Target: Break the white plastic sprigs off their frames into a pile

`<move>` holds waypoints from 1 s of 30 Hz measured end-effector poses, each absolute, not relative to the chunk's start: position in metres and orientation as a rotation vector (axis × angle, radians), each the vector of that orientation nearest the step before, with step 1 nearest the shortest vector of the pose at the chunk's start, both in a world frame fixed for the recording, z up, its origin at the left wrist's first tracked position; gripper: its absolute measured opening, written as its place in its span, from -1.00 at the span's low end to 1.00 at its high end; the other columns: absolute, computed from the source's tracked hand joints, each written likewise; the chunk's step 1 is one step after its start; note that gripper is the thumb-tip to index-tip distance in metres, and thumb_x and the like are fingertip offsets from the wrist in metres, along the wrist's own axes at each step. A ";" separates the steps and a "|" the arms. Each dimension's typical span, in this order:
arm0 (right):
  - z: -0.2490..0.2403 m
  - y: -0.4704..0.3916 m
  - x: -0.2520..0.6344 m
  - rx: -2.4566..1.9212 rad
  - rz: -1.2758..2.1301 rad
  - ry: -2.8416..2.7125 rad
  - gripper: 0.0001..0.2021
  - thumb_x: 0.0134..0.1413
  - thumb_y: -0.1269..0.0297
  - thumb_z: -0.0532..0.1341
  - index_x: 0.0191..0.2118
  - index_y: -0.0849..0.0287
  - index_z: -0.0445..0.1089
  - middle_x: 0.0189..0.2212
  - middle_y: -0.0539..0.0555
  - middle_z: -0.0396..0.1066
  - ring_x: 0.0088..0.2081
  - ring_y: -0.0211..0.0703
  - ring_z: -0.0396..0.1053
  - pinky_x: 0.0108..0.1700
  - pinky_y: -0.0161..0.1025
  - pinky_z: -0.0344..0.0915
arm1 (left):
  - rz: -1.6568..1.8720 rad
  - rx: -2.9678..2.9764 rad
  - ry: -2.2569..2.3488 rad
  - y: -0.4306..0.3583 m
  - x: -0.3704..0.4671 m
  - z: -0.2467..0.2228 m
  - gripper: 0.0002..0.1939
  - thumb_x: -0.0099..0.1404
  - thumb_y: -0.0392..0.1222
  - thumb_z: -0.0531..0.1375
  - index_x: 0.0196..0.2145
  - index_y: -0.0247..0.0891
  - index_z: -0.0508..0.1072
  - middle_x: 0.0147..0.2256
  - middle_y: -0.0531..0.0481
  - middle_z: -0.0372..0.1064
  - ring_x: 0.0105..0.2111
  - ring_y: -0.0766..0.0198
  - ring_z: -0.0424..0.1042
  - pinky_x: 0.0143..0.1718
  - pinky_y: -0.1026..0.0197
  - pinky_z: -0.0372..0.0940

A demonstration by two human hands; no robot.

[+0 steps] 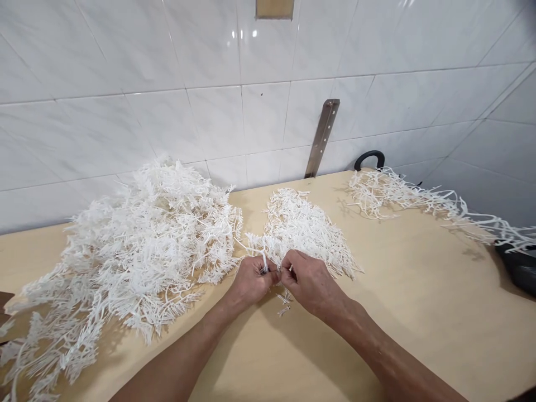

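The left grip [252, 280] pinches a white sprig [264, 259], its stem protruding above the thumb; the right grip [309, 280], fingertips together, pinches it just beside.

It looks like a workshop, with white sprigs [154, 234] heaped on a table [419, 290] beside a tiled wall [213, 125].

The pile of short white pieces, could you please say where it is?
In the head view, the pile lies right of centre on the table, beyond the right hand, right of the larger heap.
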State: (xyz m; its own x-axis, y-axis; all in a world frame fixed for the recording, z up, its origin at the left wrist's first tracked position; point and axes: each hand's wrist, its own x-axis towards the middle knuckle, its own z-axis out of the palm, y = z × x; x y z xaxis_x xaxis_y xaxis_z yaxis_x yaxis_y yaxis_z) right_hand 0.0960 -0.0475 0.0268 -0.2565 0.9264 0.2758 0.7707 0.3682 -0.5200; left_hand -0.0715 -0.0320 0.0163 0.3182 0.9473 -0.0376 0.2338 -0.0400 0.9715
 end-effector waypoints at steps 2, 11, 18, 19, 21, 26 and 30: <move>0.026 -0.043 0.103 -1.453 0.254 -2.089 -0.84 0.07 0.50 0.03 -0.46 0.14 0.20 -0.51 0.01 0.29 -0.52 -0.25 0.20 -0.44 -0.30 0.08 | 0.841 1.539 1.122 -0.034 -0.071 0.015 -0.86 0.02 -0.24 0.23 -0.64 -0.28 0.41 -0.60 0.07 0.31 -0.53 0.33 0.27 -0.46 0.29 0.15; 0.047 -0.036 0.133 -1.686 0.332 -1.717 -0.88 0.13 0.23 0.14 -0.37 0.12 0.35 -0.52 -0.01 0.41 -0.52 -0.21 0.32 -0.39 -0.26 0.19 | 0.878 1.486 1.150 -0.038 -0.067 0.018 -0.73 0.10 -0.04 0.29 -0.56 -0.29 0.41 -0.58 0.09 0.27 -0.52 0.34 0.22 -0.41 0.27 0.13; 0.051 -0.044 0.121 -1.543 0.833 -1.980 -0.68 0.21 0.07 0.10 -0.38 0.07 0.53 -0.36 0.02 0.52 -0.35 -0.14 0.40 -0.34 -0.26 0.23 | 0.867 1.547 1.151 -0.039 -0.067 0.016 -0.71 0.16 -0.04 0.25 -0.57 -0.29 0.40 -0.57 0.07 0.28 -0.49 0.33 0.25 -0.38 0.27 0.15; 0.051 -0.044 0.118 -1.523 0.879 -1.980 -0.69 0.20 0.08 0.11 -0.36 0.07 0.54 -0.33 0.02 0.52 -0.35 -0.15 0.40 -0.33 -0.26 0.24 | 0.862 1.557 1.156 -0.039 -0.067 0.016 -0.71 0.16 -0.04 0.25 -0.57 -0.29 0.41 -0.56 0.07 0.29 -0.49 0.33 0.27 -0.38 0.27 0.16; 0.049 -0.046 0.113 -1.517 0.942 -1.952 -0.71 0.18 0.07 0.14 -0.36 0.07 0.55 -0.32 0.02 0.52 -0.36 -0.16 0.38 -0.34 -0.27 0.23 | 0.854 1.564 1.163 -0.038 -0.067 0.014 -0.74 0.17 -0.07 0.24 -0.56 -0.29 0.43 -0.55 0.05 0.32 -0.48 0.31 0.29 -0.37 0.26 0.18; 0.044 -0.046 0.106 -1.582 0.893 -1.850 -0.75 0.11 0.05 0.21 -0.41 0.07 0.53 -0.39 0.01 0.49 -0.40 -0.18 0.34 -0.39 -0.27 0.19 | 0.839 1.562 1.169 -0.038 -0.066 0.015 -0.76 0.15 -0.13 0.20 -0.59 -0.29 0.42 -0.58 0.05 0.31 -0.49 0.31 0.29 -0.39 0.27 0.17; 0.045 -0.048 0.103 -1.596 0.830 -1.868 -0.79 0.13 0.12 0.19 -0.37 0.08 0.51 -0.40 -0.01 0.47 -0.43 -0.21 0.33 -0.41 -0.28 0.19 | 0.840 1.528 1.178 -0.038 -0.065 0.017 -0.74 0.13 -0.11 0.21 -0.62 -0.28 0.38 -0.60 0.07 0.27 -0.52 0.33 0.24 -0.42 0.28 0.14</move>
State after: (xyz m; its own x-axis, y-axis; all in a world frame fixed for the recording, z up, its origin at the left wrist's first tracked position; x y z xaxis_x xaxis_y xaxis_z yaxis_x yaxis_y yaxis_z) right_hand 0.1033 -0.0481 0.0451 -0.1518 0.9884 0.0100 0.6548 0.1082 -0.7480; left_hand -0.0653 -0.0377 0.0173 0.2866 0.9570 -0.0446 0.2694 -0.0358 0.9624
